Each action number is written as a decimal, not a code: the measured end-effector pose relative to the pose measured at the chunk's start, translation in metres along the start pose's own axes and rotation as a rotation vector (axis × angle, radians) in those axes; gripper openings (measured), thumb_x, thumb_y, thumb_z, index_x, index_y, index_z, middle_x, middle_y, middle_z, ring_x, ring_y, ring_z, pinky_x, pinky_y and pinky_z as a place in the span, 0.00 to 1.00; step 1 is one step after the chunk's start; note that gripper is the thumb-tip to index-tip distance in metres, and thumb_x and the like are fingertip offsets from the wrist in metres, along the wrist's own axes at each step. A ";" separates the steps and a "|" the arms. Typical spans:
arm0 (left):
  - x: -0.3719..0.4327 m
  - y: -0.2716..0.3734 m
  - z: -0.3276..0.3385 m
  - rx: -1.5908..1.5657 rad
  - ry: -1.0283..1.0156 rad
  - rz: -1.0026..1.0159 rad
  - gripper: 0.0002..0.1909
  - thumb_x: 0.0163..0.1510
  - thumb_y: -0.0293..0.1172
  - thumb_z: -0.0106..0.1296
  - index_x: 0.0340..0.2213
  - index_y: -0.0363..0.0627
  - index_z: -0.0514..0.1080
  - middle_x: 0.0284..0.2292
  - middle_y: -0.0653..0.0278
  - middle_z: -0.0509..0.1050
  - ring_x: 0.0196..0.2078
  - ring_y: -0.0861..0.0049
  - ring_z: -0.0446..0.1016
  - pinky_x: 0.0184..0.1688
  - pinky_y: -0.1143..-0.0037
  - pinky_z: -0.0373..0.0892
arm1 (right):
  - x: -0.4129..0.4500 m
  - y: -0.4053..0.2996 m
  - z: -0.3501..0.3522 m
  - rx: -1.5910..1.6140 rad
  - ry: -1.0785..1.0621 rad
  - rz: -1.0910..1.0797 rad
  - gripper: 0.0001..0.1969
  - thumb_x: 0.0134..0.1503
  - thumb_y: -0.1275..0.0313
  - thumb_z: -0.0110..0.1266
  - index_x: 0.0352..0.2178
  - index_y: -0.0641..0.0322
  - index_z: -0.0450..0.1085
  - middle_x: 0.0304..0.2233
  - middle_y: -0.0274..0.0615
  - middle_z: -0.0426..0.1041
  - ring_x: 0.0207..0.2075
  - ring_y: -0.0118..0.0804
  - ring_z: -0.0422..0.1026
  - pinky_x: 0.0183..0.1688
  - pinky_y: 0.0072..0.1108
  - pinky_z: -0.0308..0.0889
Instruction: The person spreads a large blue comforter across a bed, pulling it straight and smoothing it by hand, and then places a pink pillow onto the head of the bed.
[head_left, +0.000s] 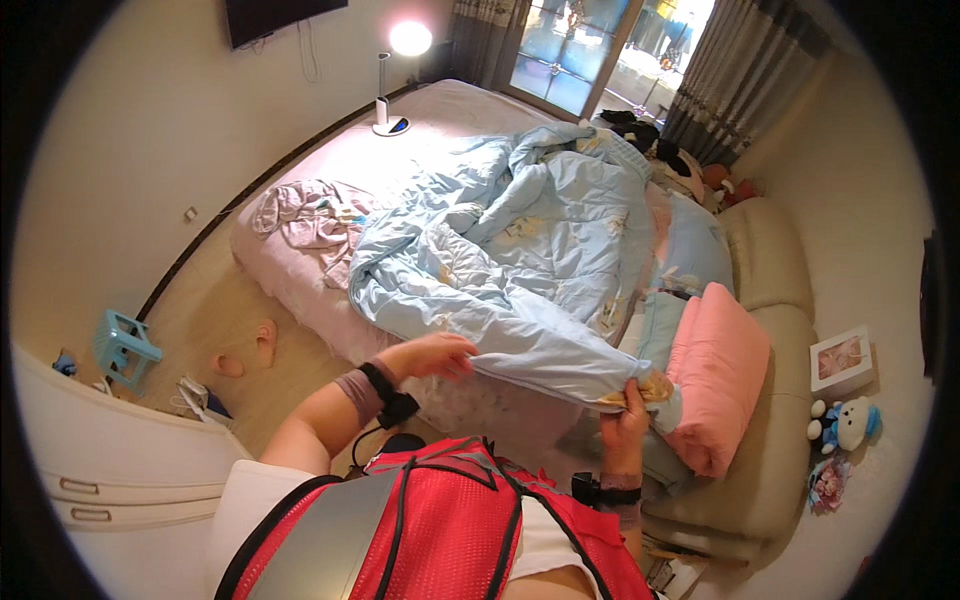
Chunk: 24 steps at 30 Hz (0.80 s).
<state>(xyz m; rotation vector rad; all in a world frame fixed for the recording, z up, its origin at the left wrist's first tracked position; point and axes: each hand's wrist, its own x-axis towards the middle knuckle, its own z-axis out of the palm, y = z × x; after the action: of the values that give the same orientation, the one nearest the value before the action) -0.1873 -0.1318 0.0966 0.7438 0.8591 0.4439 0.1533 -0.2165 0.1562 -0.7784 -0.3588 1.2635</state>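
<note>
A rumpled light blue quilt with yellow flower patterns (525, 225) covers much of the bed. My right hand (626, 414) grips the quilt's near right corner beside a folded pink quilt (716, 382). Close to the quilt's near edge is my left hand (442, 355), slightly blurred, with its fingers partly curled; whether it touches the fabric or holds any of it is not plain. A crumpled pink garment or cloth (322, 225) lies on the pink bed sheet (457, 105) at the left.
A lit lamp (391, 124) stands on the far side of the bed. Pillows (690, 240) lie against the beige headboard (780, 352). On the floor at left are a blue plastic stool (124, 349) and pink slippers (265, 343). White drawers (127, 502) stand at lower left.
</note>
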 end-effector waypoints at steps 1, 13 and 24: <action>0.004 -0.007 -0.038 -0.008 0.158 0.025 0.11 0.48 0.39 0.47 0.32 0.48 0.67 0.24 0.66 0.69 0.26 0.77 0.69 0.27 0.79 0.65 | -0.005 -0.006 0.007 -0.008 -0.002 -0.009 0.13 0.52 0.74 0.46 0.41 0.62 0.61 0.38 0.38 0.66 0.40 0.34 0.65 0.44 0.28 0.62; 0.018 -0.025 -0.215 -0.490 0.599 -0.302 0.40 0.48 0.46 0.46 0.55 0.51 0.37 0.56 0.51 0.36 0.58 0.62 0.41 0.50 0.56 0.53 | -0.055 0.001 0.111 0.002 0.140 -0.208 0.14 0.54 0.67 0.42 0.41 0.61 0.62 0.40 0.40 0.66 0.43 0.38 0.64 0.47 0.32 0.58; 0.089 -0.039 -0.352 -0.511 0.634 -0.094 0.38 0.40 0.41 0.56 0.50 0.42 0.52 0.51 0.54 0.53 0.52 0.61 0.53 0.44 0.60 0.58 | -0.146 -0.027 0.155 -0.007 0.416 -0.661 0.19 0.52 0.65 0.42 0.42 0.67 0.60 0.45 0.47 0.62 0.47 0.44 0.59 0.51 0.36 0.53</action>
<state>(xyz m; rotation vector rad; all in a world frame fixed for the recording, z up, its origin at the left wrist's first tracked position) -0.4161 0.0402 -0.1294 0.0752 1.2947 0.7981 0.0309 -0.3063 0.3085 -0.8158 -0.2482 0.4669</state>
